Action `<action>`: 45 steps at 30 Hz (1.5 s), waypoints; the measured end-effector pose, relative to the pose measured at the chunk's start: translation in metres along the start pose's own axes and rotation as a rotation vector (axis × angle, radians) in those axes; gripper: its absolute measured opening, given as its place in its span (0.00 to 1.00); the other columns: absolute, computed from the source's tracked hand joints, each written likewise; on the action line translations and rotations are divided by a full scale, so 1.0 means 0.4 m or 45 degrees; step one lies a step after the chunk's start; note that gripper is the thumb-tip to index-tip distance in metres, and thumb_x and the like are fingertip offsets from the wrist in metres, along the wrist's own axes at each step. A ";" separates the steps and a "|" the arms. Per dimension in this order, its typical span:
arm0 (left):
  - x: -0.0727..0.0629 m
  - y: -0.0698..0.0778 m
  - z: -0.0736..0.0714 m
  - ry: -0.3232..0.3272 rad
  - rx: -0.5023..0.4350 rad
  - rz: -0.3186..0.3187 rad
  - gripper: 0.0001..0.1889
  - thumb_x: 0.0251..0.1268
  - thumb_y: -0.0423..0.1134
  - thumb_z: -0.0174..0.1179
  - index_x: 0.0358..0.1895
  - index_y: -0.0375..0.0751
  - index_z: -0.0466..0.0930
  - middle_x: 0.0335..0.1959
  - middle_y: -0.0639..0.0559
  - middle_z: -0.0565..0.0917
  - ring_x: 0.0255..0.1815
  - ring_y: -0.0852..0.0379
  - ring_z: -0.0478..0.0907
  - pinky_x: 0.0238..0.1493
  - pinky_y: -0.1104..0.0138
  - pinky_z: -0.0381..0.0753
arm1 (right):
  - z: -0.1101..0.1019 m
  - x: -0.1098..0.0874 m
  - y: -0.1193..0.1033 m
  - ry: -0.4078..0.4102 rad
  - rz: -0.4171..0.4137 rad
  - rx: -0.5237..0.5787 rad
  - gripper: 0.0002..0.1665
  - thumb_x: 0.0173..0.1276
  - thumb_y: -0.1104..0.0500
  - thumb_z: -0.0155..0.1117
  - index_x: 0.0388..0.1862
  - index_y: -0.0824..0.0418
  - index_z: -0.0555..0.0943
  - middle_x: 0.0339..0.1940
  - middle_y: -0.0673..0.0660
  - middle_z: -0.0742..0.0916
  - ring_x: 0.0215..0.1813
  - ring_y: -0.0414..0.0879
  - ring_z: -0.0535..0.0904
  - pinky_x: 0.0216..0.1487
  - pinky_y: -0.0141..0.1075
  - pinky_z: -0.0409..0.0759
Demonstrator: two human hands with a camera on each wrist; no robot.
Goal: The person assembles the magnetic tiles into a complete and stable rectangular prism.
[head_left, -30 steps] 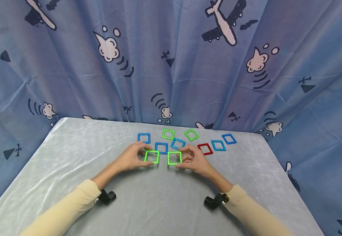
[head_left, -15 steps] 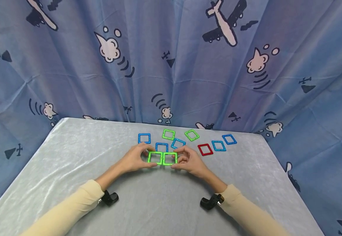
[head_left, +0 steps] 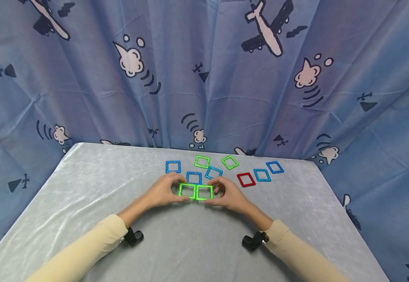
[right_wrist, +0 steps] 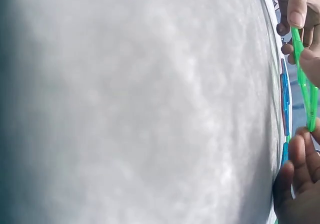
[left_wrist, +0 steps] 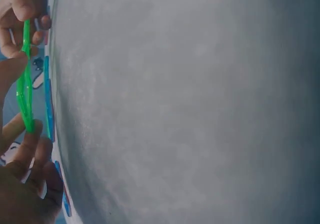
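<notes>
Two green square magnetic tiles with see-through middles meet edge to edge above the table in the head view. My left hand (head_left: 163, 190) pinches the left green tile (head_left: 180, 190) between thumb and fingers. At the other end, my right hand (head_left: 230, 195) pinches the right green tile (head_left: 212, 192) the same way. Seen nearly edge-on in the left wrist view, the joined green tiles (left_wrist: 26, 78) run between both hands. The right wrist view shows the green tiles (right_wrist: 300, 68) from a similar slant, partly covered by a thumb.
Behind the hands lie loose tiles: several blue ones, including a blue tile (head_left: 194, 172) close by, a red tile (head_left: 245, 174), and two green ones, among them a green tile (head_left: 202, 156). A grey-white cloth covers the table (head_left: 190, 243). A patterned blue curtain (head_left: 176, 78) hangs behind it.
Both hands have moved inward, bringing the two green tiles from apart to touching along one side. Since half a second ago the pair has barely shifted. The loose tiles stay put.
</notes>
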State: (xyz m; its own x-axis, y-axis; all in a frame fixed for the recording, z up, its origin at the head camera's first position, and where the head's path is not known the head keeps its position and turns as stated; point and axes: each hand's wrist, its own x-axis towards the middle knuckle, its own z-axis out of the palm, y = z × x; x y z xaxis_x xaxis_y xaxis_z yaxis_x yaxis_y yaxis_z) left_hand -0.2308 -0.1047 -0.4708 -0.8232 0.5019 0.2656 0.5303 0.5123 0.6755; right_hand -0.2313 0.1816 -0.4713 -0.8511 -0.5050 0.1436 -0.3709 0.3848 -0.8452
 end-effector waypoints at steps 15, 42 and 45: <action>0.007 -0.001 0.019 -0.016 0.174 -0.020 0.29 0.49 0.53 0.80 0.53 0.42 0.86 0.52 0.50 0.84 0.57 0.48 0.76 0.60 0.48 0.71 | -0.004 0.002 0.010 -0.036 -0.040 -0.293 0.33 0.50 0.51 0.87 0.53 0.60 0.84 0.44 0.51 0.83 0.46 0.48 0.75 0.50 0.42 0.75; 0.015 -0.010 -0.006 -0.107 0.098 0.098 0.24 0.49 0.45 0.81 0.48 0.38 0.87 0.44 0.51 0.85 0.48 0.51 0.80 0.52 0.57 0.79 | -0.014 0.002 0.003 -0.084 0.004 -0.352 0.31 0.51 0.50 0.86 0.52 0.58 0.84 0.45 0.50 0.82 0.48 0.47 0.74 0.52 0.42 0.75; 0.016 -0.016 -0.009 -0.099 0.058 0.070 0.24 0.49 0.43 0.82 0.48 0.37 0.87 0.44 0.50 0.84 0.48 0.50 0.80 0.52 0.57 0.79 | -0.014 0.001 0.005 -0.085 -0.006 -0.346 0.32 0.52 0.50 0.86 0.52 0.59 0.84 0.45 0.51 0.82 0.48 0.47 0.75 0.52 0.43 0.75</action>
State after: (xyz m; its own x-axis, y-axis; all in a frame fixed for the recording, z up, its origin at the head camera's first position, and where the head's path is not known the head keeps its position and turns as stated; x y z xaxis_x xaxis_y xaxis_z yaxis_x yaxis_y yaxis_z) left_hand -0.2400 -0.1071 -0.4709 -0.7750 0.5821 0.2459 0.5846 0.5127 0.6288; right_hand -0.2345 0.1866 -0.4701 -0.8261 -0.5536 0.1050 -0.4684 0.5711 -0.6742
